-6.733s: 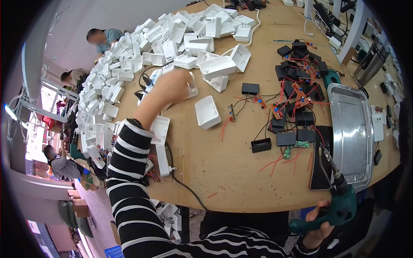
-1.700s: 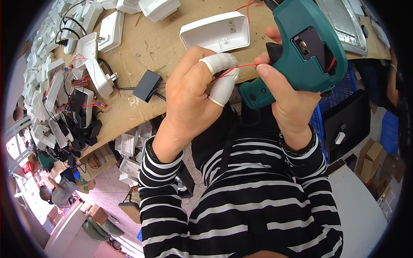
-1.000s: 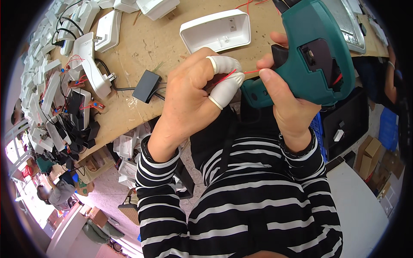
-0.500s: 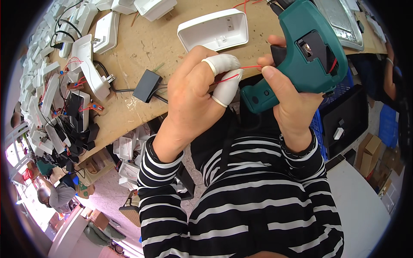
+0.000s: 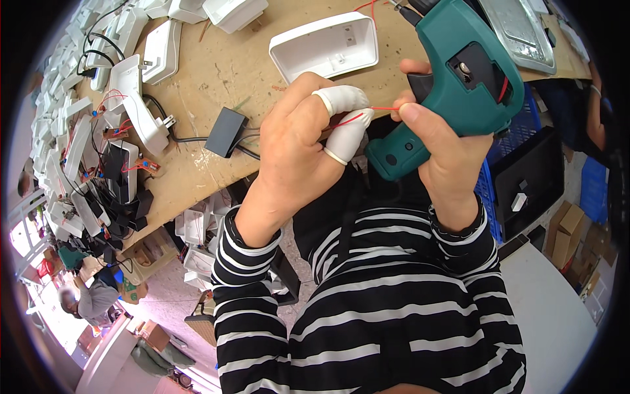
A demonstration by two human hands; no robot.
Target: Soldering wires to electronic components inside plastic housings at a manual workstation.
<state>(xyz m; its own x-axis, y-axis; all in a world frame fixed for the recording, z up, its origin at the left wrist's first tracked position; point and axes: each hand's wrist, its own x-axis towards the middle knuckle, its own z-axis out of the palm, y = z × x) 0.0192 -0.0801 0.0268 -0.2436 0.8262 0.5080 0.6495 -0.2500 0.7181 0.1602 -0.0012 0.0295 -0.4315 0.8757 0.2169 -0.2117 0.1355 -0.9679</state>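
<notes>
My left hand (image 5: 295,138) is closed, its thumb and index finger in white finger cots pinching a red wire (image 5: 384,108). A short red end sticks out over the cots. The wire runs taut to my right hand (image 5: 440,134), whose thumb and fingertip pinch its other part. That hand is also wrapped round the handle of a green pistol-shaped tool (image 5: 453,39) with a black trigger; its tip is not clearly visible. Left of my left hand lies a black rectangular box (image 5: 226,132) with dark cords. Beyond my hands stands an open white plastic housing (image 5: 325,49).
White housings (image 5: 161,52) with plugs and cords crowd the bench's left side, beside small boards with red wires (image 5: 146,165). A metal tray (image 5: 518,33) sits at the far right. Below the bench edge are a blue crate (image 5: 485,197) and a black tray (image 5: 525,184).
The green tool has shifted slightly left with my right hand. My left hand has moved slightly right. The red wire remains pinched between both hands.
</notes>
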